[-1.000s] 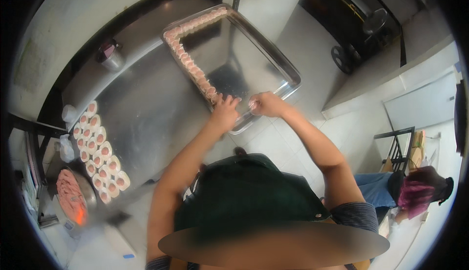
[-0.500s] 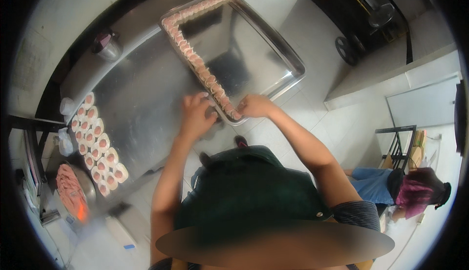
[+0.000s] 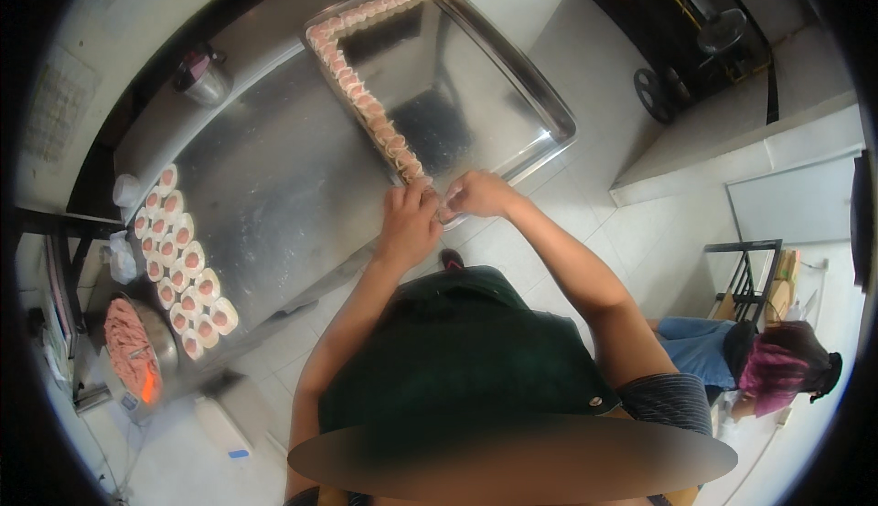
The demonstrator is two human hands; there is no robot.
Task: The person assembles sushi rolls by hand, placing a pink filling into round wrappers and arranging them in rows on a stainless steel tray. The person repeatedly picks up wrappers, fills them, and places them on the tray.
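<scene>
Tray: the shiny rectangular tray (image 3: 480, 94) sits angled, with its left part over the steel bench (image 3: 274, 172).
Filled wrappers: pale pleated pieces with pink centres (image 3: 368, 109) stand close together along the tray's far edge and down its left side, reaching nearly to the near corner.
Left hand: at the tray's near corner, by the last pieces, the left hand (image 3: 412, 222) has its fingers bent — whether they clamp a piece I cannot tell.
Right hand: also at that corner, just beside the left, the right hand (image 3: 480, 197) has thumb and fingers drawn in — a grip on anything cannot be made out.
Flat rounds: white wrappers topped with pink dabs (image 3: 190, 259) lie in a slanting block, well left of the tray.
Filling: the pink mass (image 3: 133, 346) is in a metal bowl (image 3: 165, 339), left of the tray and nearer the wearer.
Metal pot: left of the tray (image 3: 208, 85).
</scene>
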